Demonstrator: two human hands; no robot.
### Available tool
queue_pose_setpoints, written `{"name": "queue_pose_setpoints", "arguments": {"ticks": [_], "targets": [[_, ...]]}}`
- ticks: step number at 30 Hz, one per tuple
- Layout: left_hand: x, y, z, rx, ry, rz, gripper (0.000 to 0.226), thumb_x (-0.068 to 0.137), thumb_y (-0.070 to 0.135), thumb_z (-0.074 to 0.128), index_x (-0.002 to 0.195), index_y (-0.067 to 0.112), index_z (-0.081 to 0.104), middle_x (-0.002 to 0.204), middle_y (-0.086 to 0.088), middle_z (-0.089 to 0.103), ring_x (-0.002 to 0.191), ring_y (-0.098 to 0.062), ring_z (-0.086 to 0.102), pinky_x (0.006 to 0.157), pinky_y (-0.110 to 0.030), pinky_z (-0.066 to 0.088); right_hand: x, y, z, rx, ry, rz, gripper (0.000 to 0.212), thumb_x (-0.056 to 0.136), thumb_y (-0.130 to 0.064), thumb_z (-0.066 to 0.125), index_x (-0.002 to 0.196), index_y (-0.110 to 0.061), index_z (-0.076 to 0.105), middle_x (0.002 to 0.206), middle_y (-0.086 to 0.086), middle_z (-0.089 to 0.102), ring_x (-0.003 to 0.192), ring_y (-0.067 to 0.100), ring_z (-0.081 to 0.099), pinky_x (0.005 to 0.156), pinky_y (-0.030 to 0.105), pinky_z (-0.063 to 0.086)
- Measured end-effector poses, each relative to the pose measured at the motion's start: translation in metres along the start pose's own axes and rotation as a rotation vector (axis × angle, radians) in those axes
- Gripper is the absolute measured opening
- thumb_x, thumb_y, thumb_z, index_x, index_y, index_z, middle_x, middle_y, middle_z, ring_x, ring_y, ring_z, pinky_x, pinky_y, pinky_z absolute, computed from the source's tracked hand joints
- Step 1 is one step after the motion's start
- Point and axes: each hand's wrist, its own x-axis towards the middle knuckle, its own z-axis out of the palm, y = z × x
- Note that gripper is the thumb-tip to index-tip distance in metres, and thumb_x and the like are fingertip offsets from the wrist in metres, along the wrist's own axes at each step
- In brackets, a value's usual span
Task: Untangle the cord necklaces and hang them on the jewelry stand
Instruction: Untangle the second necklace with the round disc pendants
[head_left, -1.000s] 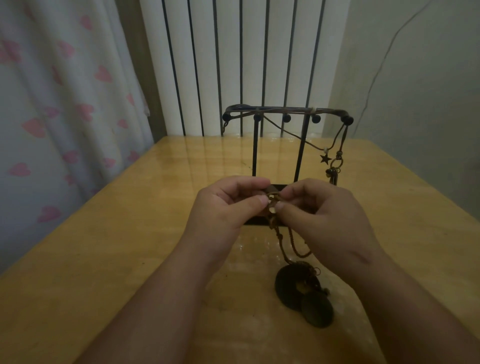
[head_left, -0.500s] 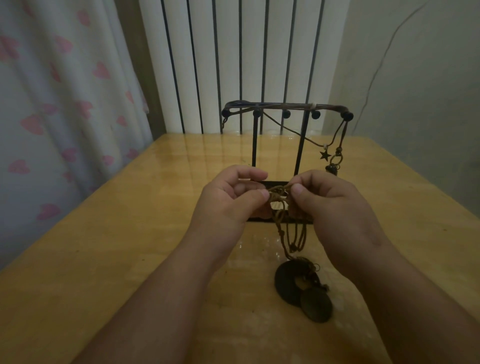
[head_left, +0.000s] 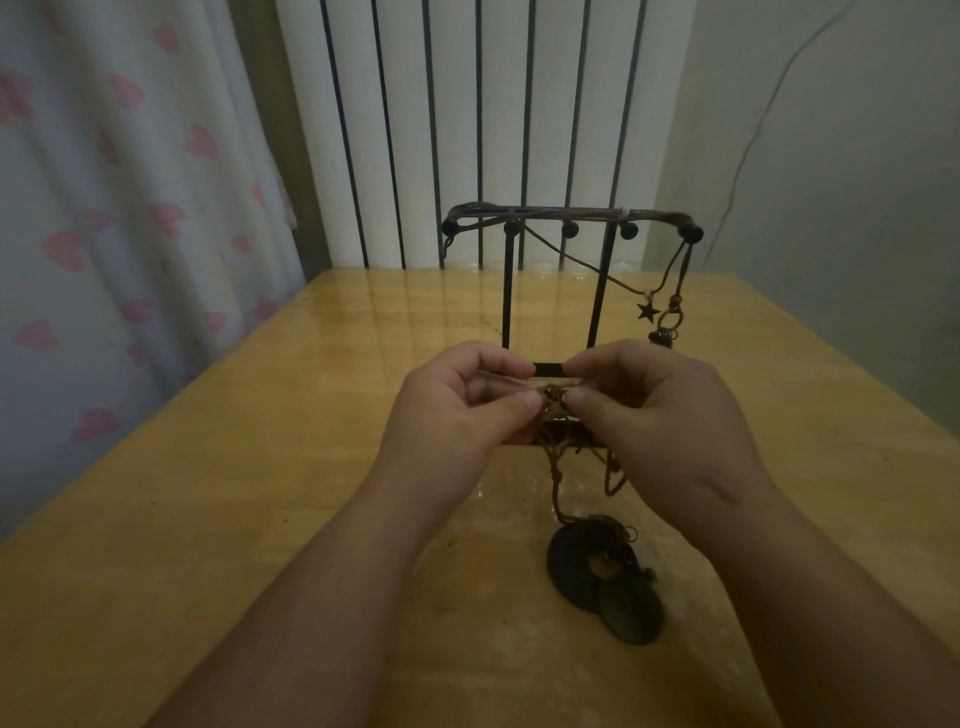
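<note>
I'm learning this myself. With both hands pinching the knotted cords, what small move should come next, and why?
Probably draw the left hand and right hand slightly apart to open the knot: both pinch it close together, and the cords below hang twisted down to the pendants on the table.

We note the table (head_left: 208, 493) as varnished wood, glossy, throwing back pale streaks. Stand (head_left: 507, 291): thin black metal rod, matt, with small ball tips. Cord (head_left: 557, 483): brown, knotted, rough-looking fibre. Discs (head_left: 576, 571): dark, dull, smooth-faced; material we cannot tell. Curtain (head_left: 104, 208): soft matt cloth, pink hearts printed.
</note>
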Motion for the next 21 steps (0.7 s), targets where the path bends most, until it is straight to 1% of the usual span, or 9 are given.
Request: {"name": "queue_pose_setpoints", "arguments": {"ticks": [3, 6, 9, 12, 14, 16, 18, 19, 21], "targets": [[0.0006, -0.0010, 0.0001, 0.034, 0.011, -0.003, 0.017, 0.089, 0.002, 0.066, 0.095, 0.017, 0.069, 0.084, -0.001, 0.074, 0.082, -0.016, 0.073, 0.073, -0.030, 0.059, 0.0005, 0.0019, -0.0011, -0.006, 0.016, 0.013, 0.018, 0.089, -0.017, 0.064, 0.087, -0.036, 0.061, 0.083, -0.008, 0.066, 0.076, 0.003, 0.064, 0.061, 0.017, 0.055], [0.0008, -0.0010, 0.0003, 0.042, 0.018, -0.006, 0.017, 0.091, 0.002, 0.063, 0.096, 0.018, 0.069, 0.086, -0.003, 0.073, 0.081, -0.014, 0.071, 0.072, -0.027, 0.056, 0.0005, 0.0010, -0.0041, 0.005, -0.022, 0.012, 0.026, 0.091, -0.014, 0.059, 0.083, -0.038, 0.064, 0.083, -0.011, 0.066, 0.079, -0.004, 0.063, 0.059, 0.014, 0.053], [0.0013, -0.0004, 0.0002, 0.028, 0.011, 0.000, 0.018, 0.091, 0.002, 0.063, 0.097, 0.018, 0.068, 0.085, -0.005, 0.072, 0.080, -0.016, 0.071, 0.070, -0.026, 0.056, 0.0005, 0.0000, -0.0030, -0.063, -0.045, -0.019, 0.026, 0.089, -0.017, 0.065, 0.082, -0.042, 0.062, 0.084, -0.015, 0.066, 0.080, -0.004, 0.063, 0.060, 0.011, 0.052], [0.0014, 0.0003, 0.0009, 0.044, -0.001, 0.017, 0.021, 0.089, 0.001, 0.064, 0.098, 0.019, 0.068, 0.079, 0.003, 0.070, 0.078, -0.013, 0.069, 0.071, -0.026, 0.057, 0.0001, -0.0007, 0.0015, -0.200, -0.032, -0.054, 0.024, 0.086, -0.022, 0.071, 0.082, -0.041, 0.057, 0.085, -0.017, 0.063, 0.077, -0.002, 0.062, 0.059, 0.014, 0.051], [0.0016, 0.0003, -0.0001, 0.047, -0.004, 0.020, 0.026, 0.089, -0.001, 0.061, 0.099, 0.022, 0.068, 0.077, 0.006, 0.068, 0.079, -0.014, 0.068, 0.075, -0.031, 0.057, 0.0003, -0.0022, 0.0018, -0.057, -0.047, -0.012, 0.019, 0.089, -0.018, 0.067, 0.087, -0.036, 0.060, 0.084, -0.011, 0.068, 0.075, 0.000, 0.066, 0.061, 0.016, 0.054], [0.0023, 0.0000, -0.0023, 0.024, -0.009, 0.011, 0.034, 0.089, -0.006, 0.056, 0.101, 0.024, 0.067, 0.080, 0.003, 0.067, 0.084, -0.018, 0.068, 0.080, -0.038, 0.056, 0.0022, -0.0055, -0.0011, 0.162, -0.052, 0.102, 0.019, 0.094, -0.010, 0.056, 0.091, -0.026, 0.063, 0.085, -0.005, 0.072, 0.076, 0.006, 0.069, 0.067, 0.025, 0.058], [0.0029, 0.0008, -0.0036, 0.000, -0.016, 0.000, 0.043, 0.087, -0.013, 0.050, 0.102, 0.024, 0.065, 0.079, 0.002, 0.066, 0.083, -0.018, 0.066, 0.080, -0.040, 0.054, 0.0042, -0.0019, -0.0047, 0.175, -0.024, 0.138, 0.023, 0.095, -0.008, 0.051, 0.093, -0.028, 0.064, 0.090, -0.008, 0.070, 0.084, 0.008, 0.066, 0.072, 0.029, 0.053], [0.0029, 0.0013, -0.0037, -0.001, -0.021, -0.002, 0.045, 0.087, -0.015, 0.048, 0.103, 0.024, 0.064, 0.078, 0.002, 0.066, 0.081, -0.016, 0.065, 0.078, -0.039, 0.054, 0.0055, 0.0004, -0.0056, 0.181, -0.042, 0.162, 0.024, 0.095, -0.009, 0.052, 0.096, -0.030, 0.064, 0.094, -0.011, 0.069, 0.089, 0.008, 0.063, 0.074, 0.029, 0.051], [0.0018, 0.0029, -0.0023, 0.010, -0.036, 0.000, 0.046, 0.088, -0.014, 0.049, 0.106, 0.026, 0.063, 0.076, 0.005, 0.067, 0.073, -0.008, 0.063, 0.070, -0.029, 0.048, 0.0045, 0.0030, -0.0047, 0.242, -0.158, 0.251, 0.021, 0.097, -0.015, 0.054, 0.102, -0.032, 0.065, 0.102, -0.009, 0.067, 0.095, 0.011, 0.063, 0.076, 0.030, 0.051]]}}
